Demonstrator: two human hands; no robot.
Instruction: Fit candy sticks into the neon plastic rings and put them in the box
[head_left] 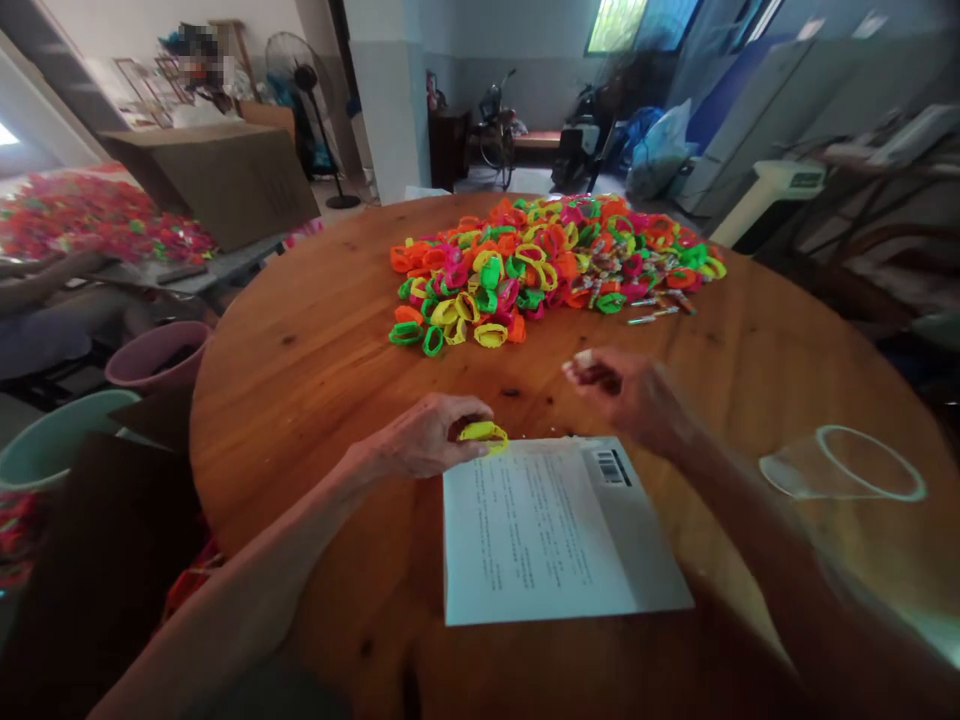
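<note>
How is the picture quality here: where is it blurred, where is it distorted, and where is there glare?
Head view: the right hand is smeared by motion blur, while the left hand holding a yellow ring is sharper. The round table bulges and the edges stretch, a wide-lens distortion. The clear plastic cup looks hazy. The window is bright, and daylight glare washes out the far left edge.

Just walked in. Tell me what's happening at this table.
A person sits at a round wooden table. Their left hand pinches a yellow plastic ring at the edge of a printed sheet. The right hand grips something small, too blurred to identify. A pile of bright rings lies further back.
</note>
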